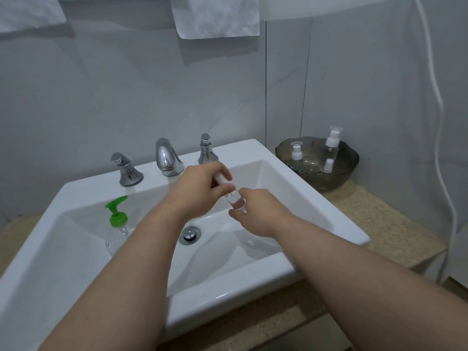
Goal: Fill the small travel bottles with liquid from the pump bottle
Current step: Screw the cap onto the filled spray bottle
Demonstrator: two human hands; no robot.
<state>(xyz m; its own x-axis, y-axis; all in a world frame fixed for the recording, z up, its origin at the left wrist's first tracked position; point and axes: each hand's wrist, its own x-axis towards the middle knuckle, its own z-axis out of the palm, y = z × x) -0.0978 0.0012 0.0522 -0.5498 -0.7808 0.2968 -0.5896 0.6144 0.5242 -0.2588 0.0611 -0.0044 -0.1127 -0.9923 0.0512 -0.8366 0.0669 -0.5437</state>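
bottle [234, 198] looks light, slick plastic. left hand [202, 188] fingers pinch its white cap [222, 179]; right hand [255, 211] grips the base.

travel bottle [235, 200] [296, 158] [331, 145] [328, 166]: 4; pump bottle [117, 219]: 1; bowl [354, 158]: 1; tap handle [126, 171] [207, 150]: 2; spout [167, 158]: 1; towel [215, 16] [27, 11]: 2; sink [228, 307]: 1

No legible text or labels anywhere.

White sink [76, 262] sat on a speckled counter [379, 224] | chrome spout [167, 158] stood at the back rim between one handle [126, 171] and a second handle [207, 150] | drain plug [189, 234] gleamed in the basin | smoky glass bowl [329, 184] rested on the counter beside the sink | white cloth [217, 16] hung on the wall | white cord [439, 102] trailed down
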